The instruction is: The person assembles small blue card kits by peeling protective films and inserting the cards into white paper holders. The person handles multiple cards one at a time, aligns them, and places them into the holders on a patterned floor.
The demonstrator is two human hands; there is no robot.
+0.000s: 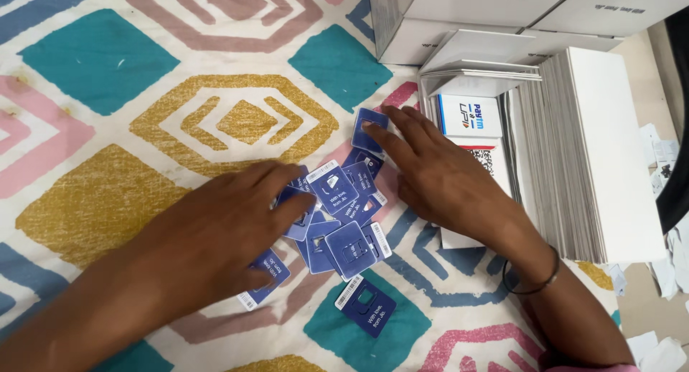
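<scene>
Both hands flat, fingers spread, gripping nothing: left hand (230, 225) pressed on blue card pile (337, 221), right hand (438, 175) touched top card (368, 130); white card stack (588, 142) beside.

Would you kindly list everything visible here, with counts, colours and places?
small cards: a dozen or so, exact count unclear, dark blue with white barcode strips, heaped mid-cloth
patterned cloth: one, white with teal, gold, pink and blue shapes, under everything
white boxes: several, top right
stack of white sleeves: one thick stack, right
printed leaflet: one, white and blue, beside the stack
paper scraps: several, white, far right
left hand: flat on the heap
right hand: fingers on one card; dark wristband
</scene>
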